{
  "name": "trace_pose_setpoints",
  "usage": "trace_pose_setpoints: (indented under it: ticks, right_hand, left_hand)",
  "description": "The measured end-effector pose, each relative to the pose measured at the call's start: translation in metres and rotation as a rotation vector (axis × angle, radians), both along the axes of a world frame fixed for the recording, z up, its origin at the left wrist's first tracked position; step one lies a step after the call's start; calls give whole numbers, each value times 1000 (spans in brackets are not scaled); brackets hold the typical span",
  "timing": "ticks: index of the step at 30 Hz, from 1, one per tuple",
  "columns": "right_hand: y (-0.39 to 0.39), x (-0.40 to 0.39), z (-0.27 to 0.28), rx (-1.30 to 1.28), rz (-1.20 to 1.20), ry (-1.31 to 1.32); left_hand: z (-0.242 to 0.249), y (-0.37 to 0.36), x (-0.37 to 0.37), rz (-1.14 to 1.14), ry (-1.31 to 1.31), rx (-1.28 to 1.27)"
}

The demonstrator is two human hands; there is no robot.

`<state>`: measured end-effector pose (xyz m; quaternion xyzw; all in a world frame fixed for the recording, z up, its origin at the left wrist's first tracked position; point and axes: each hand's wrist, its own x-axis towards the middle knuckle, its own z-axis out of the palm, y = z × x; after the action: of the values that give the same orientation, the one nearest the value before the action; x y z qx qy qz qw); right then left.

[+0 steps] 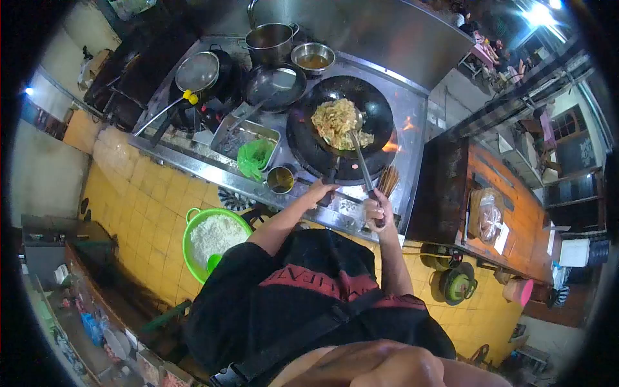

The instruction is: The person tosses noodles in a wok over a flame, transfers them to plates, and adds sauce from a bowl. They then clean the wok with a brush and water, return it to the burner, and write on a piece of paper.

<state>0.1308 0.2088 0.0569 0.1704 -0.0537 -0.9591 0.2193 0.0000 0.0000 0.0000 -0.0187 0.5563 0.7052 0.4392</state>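
My left hand (320, 192) is closed around the dark handle (333, 175) of a large black wok (380, 109), at its near side. In my right hand (378, 210) is the dark grip of a long metal ladle (363, 161). The ladle's head reaches into a mound of yellow-brown fried food (335, 119) in the wok and is partly hidden by it. Orange flames (406, 124) show by the wok's right rim. A bundle of thin brown sticks (388, 180) stands just beyond my right hand. Left of the wok handle is a metal cup (281, 179).
A metal tray (222, 143) holds a green bag (255, 158). Behind are a second pan (278, 97), a pot (269, 42), a bowl (313, 59) and a strainer (197, 71). A green basin (188, 248) of white rice stands lower left. A wooden table (500, 187) is at right.
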Motion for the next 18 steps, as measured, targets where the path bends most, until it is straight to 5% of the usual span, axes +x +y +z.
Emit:
trace_pose_setpoints:
  ticks: [2, 5, 7, 10, 12, 15, 18]
  right_hand:
    - [-8, -7, 10, 220, -12, 14]
    - [-32, -23, 66, 1453, 23, -111]
    - [-18, -15, 70, 2438, 110, 293]
    - [-8, 15, 113, 2641, 140, 361]
    - [1, 29, 126, 2769, 460, 440]
    - [-16, 15, 77, 2831, 414, 326]
    - [-40, -11, 60, 2686, 619, 21]
  left_hand:
    - [-2, 2, 1, -15, -52, 19]
    - [15, -3, 1, 3, -39, -3]
    - [4, 0, 0, -31, -13, -30]
    - [12, -5, 1, -27, -36, 77]
    - [4, 0, -1, -41, -25, 67]
    - [-6, 3, -7, -26, -112, 72]
    - [10, 6, -8, -50, -60, -5]
